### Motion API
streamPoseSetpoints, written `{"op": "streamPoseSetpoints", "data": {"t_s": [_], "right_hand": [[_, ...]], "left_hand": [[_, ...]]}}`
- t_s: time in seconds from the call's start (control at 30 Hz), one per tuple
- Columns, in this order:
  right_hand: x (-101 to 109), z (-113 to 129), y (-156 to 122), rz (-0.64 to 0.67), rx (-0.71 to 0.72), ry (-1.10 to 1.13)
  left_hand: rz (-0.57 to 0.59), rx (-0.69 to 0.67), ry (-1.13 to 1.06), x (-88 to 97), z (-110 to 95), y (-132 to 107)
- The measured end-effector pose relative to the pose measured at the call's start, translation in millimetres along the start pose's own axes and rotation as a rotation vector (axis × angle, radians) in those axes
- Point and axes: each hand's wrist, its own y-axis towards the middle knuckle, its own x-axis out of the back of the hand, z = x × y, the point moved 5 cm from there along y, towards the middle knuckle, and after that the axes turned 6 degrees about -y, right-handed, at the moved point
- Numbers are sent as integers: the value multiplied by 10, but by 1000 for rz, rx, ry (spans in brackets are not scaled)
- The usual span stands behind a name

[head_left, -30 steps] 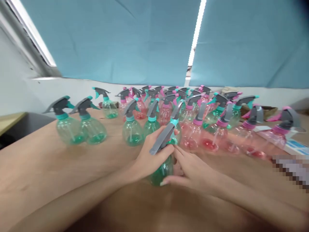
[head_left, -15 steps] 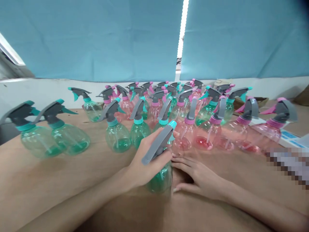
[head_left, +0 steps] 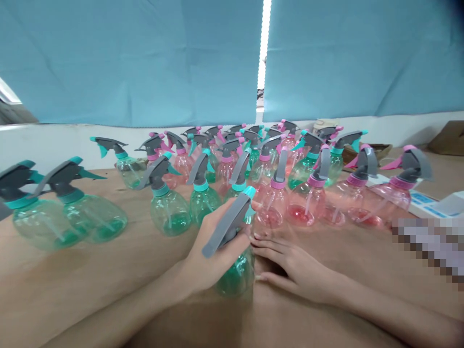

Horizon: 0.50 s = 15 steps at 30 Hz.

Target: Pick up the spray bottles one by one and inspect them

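My left hand is wrapped round the neck of a green spray bottle with a grey trigger head, which stands on the brown table. To its right, my right hand lies on the table with fingers stretched out, fingertips next to the bottle's body. Behind them stands a crowd of several green spray bottles and pink spray bottles.
Two more green spray bottles stand at the far left. White and blue flat packs lie at the right edge, a cardboard box behind them. A blue curtain hangs behind the table.
The view has swung left and slightly up. My right hand has drawn back from the bottle's neck and flattened on the table. My left hand keeps its hold.
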Motion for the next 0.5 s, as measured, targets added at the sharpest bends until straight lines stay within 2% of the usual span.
{"op": "streamPoseSetpoints", "data": {"t_s": [0.23,0.5], "right_hand": [[26,18,2,-28,7,46],[20,12,6,-18,19,41]], "left_hand": [[26,-4,65,6,-27,10],[-23,60,140,25,-35,-5]]}}
